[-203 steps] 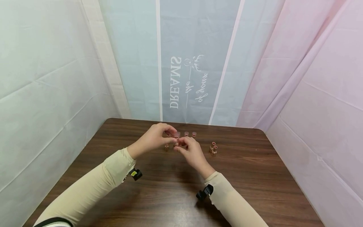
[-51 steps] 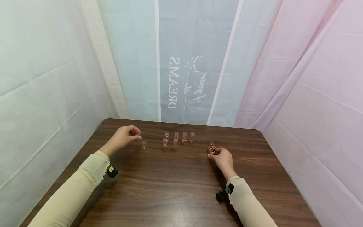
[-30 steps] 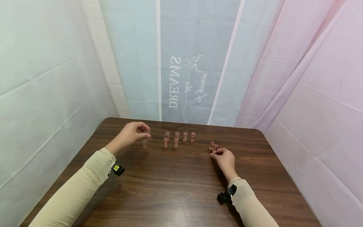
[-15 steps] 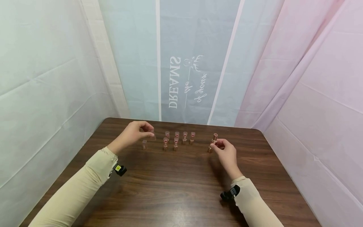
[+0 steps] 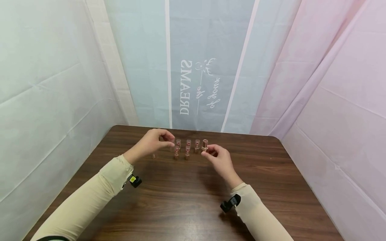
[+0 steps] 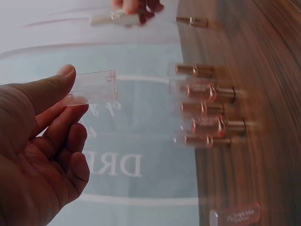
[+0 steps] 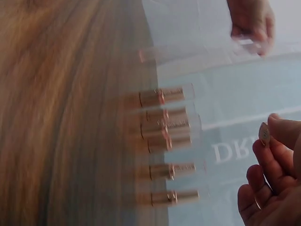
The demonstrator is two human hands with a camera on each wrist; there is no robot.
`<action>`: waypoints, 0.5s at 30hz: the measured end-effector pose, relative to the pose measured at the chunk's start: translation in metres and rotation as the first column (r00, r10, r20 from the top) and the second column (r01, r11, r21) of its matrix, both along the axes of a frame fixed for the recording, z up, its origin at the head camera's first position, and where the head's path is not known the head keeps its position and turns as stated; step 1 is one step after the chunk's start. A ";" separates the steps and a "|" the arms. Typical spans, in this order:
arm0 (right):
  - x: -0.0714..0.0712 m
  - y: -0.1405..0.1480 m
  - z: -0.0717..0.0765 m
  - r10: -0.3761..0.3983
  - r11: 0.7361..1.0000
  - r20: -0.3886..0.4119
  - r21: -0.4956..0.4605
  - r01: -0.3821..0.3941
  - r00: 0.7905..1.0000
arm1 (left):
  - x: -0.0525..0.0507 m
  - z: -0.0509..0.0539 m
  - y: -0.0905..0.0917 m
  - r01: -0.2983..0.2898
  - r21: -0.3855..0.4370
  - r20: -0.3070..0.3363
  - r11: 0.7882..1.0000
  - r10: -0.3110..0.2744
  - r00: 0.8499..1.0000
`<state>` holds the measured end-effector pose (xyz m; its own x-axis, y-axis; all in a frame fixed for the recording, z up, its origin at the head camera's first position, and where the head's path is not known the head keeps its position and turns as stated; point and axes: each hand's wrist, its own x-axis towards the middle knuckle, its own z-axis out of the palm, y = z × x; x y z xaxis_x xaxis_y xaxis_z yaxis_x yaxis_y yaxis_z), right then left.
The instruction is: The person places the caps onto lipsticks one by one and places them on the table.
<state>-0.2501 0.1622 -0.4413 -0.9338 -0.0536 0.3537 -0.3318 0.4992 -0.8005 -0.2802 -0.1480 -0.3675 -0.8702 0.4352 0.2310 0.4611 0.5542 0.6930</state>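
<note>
My left hand (image 5: 150,143) pinches a clear cap (image 6: 94,87) between thumb and forefinger, held above the table left of the lipsticks. A rose-gold lipstick tube (image 5: 204,145), uncapped, is gripped upright in the fingertips of my right hand (image 5: 221,161); the right wrist view shows its base end (image 7: 265,134). Between the hands, several lipsticks (image 5: 187,153) with clear caps stand on the table. Another clear cap (image 6: 235,214) stands apart at left, partly behind the left hand in the head view. One uncapped tube (image 6: 193,21) shows past the capped ones in the left wrist view.
The brown wood-grain table (image 5: 187,197) stretches toward me. Behind its far edge hangs a pale blue cloth (image 5: 199,40) with mirrored lettering. White cloth walls (image 5: 54,83) close in both sides.
The right hand lifted one tube from the right pair and carried it left to the lipsticks. The left hand, after picking up a cap, has moved right with it.
</note>
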 end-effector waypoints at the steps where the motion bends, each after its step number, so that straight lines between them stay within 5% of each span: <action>1: 0.000 -0.004 -0.001 0.014 1.000 -0.001 0.010 -0.014 1.000 | 0.000 0.001 0.002 0.009 0.003 -0.009 1.000 -0.009 1.000; 15: -0.002 -0.043 -0.014 0.104 0.992 0.010 0.066 -0.104 0.995 | 0.004 0.029 0.028 0.071 0.099 0.014 0.993 -0.073 0.997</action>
<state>-0.2516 0.1195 -0.4549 -0.9242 -0.1737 0.3401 -0.3796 0.5147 -0.7688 -0.2761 -0.1202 -0.3380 -0.8417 0.4729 0.2608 0.4848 0.4490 0.7506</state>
